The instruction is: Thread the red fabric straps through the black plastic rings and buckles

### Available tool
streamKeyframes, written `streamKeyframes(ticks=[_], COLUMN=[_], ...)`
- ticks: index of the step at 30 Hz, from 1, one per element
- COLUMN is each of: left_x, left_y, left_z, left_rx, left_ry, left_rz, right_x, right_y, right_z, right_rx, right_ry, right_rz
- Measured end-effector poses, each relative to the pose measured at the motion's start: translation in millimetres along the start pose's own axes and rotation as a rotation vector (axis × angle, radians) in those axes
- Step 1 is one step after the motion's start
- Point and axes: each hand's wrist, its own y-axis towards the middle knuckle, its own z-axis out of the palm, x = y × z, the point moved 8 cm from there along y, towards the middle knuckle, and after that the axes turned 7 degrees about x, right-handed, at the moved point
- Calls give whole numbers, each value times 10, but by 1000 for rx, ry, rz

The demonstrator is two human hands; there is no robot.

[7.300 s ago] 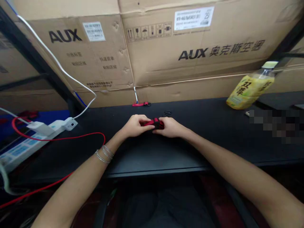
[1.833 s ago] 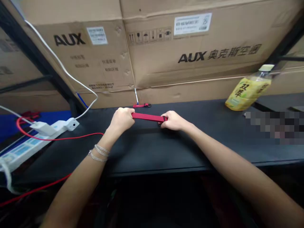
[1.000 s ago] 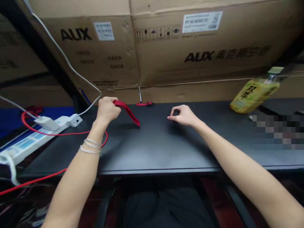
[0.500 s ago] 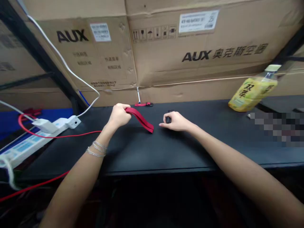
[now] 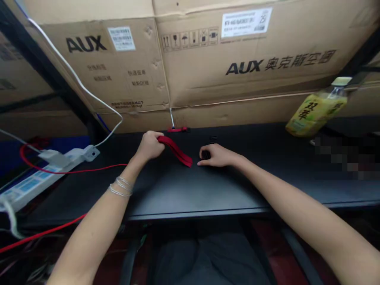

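My left hand (image 5: pixel 150 145) is closed around one end of a red webbing strap (image 5: pixel 177 153). The strap looks doubled and arches down to the right, its free end near the table top. To the right, the fingers of my right hand (image 5: pixel 218 155) curl around a small black plastic piece (image 5: pixel 206 154), perhaps a buckle; its exact shape is hidden by the fingers. A short gap separates that hand from the strap's free end. Just behind it, another small black piece (image 5: pixel 213 138) lies on the black table (image 5: pixel 190 194).
Cardboard boxes (image 5: pixel 192 79) stand along the back. A small red strap with a black end (image 5: pixel 178 129) lies against them. At the left are a white power strip (image 5: pixel 38 174) and a red cable (image 5: pixel 77 171). A yellow-labelled bottle (image 5: pixel 316 109) tilts at the right.
My right hand has shifted slightly left and nearer to me with the black piece, showing more of the other piece behind it. My left hand keeps the strap in almost the same place.
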Motion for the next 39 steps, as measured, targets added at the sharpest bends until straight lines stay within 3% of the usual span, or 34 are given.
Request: streamKeyframes(ticks=[18, 25, 31, 35, 39], left_x=[-6, -1, -20, -53, -98], left_y=[18, 19, -3, -47, -73], left_z=[105, 115, 4, -93, -111], left_rx=[60, 74, -57, -170, -198], left_ry=[23, 13, -86, -158, -204], left_rz=[13, 4, 39, 26, 21], right_x=[-17, -13, -8, 6, 50], right_y=[10, 21, 5, -15, -16], right_z=[29, -14, -160, -184, -155], right_rx=[-21, -131, -315, -349, -340], right_ry=[-23, -38, 27, 70, 106], right_rz=[-15, -63, -26, -21, -52])
